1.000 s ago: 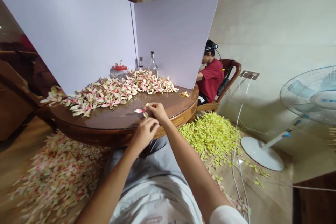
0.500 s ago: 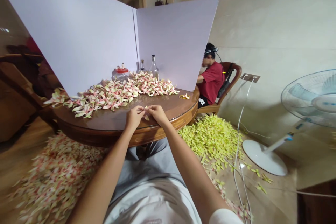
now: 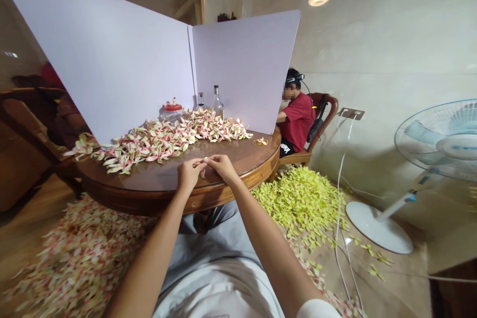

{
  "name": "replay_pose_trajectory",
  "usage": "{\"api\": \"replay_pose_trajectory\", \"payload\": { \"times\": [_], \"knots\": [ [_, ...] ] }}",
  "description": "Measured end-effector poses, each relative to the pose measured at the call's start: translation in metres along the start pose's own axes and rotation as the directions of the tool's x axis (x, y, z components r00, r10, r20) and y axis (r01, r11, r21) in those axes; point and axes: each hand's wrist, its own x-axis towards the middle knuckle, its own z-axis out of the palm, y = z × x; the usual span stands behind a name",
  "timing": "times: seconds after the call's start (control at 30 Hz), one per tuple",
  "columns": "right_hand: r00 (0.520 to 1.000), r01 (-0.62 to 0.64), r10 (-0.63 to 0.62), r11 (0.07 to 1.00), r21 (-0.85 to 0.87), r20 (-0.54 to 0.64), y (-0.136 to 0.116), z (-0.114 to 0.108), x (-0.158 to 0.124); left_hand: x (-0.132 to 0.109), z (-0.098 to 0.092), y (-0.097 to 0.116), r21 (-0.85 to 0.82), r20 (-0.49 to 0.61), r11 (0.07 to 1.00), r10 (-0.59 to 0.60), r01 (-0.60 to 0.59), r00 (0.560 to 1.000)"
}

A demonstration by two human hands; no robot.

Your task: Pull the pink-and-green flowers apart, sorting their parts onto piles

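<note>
Currently, in the head view: one left hand and one right hand, fingertips together, both closed in a pinch on one small pinkish flower, mostly hidden by the fingers, over the near edge of the table. Beyond, one long flower heap, too dense to count; behind it, one red-lidded jar and two bottles. To the right, several rubber bands, number unclear.

As for the surface: dark brown, glossy, round-edged, wooden-rimmed. Around it, two pale upright panels, one red-shirted person on a wooden chair, one standing fan. On the floor, one pink-and-white pile to the left, one yellow-green pile to the right.
</note>
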Motion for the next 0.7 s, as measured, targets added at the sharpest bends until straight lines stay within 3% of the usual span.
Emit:
{"api": "replay_pose_trajectory", "payload": {
  "times": [0.17,0.43,0.7],
  "knots": [
    [0.999,0.013,-0.014,0.999,0.037,0.047,0.0004,0.0009,0.0011,0.0003,-0.0019,-0.0034,-0.008,0.013,1.000,-0.006,0.006,1.000],
    [1.000,0.017,-0.017,1.000,0.023,0.004,0.0061,-0.0004,0.0037,-0.0036,-0.0010,0.0013,-0.023,0.060,0.999,0.046,-0.044,0.997],
    [0.999,0.014,-0.015,1.000,0.025,0.042,0.0087,-0.0009,0.0044,0.0002,-0.0023,-0.0008,-0.008,0.060,1.000,0.022,-0.021,0.998]
  ]
}}
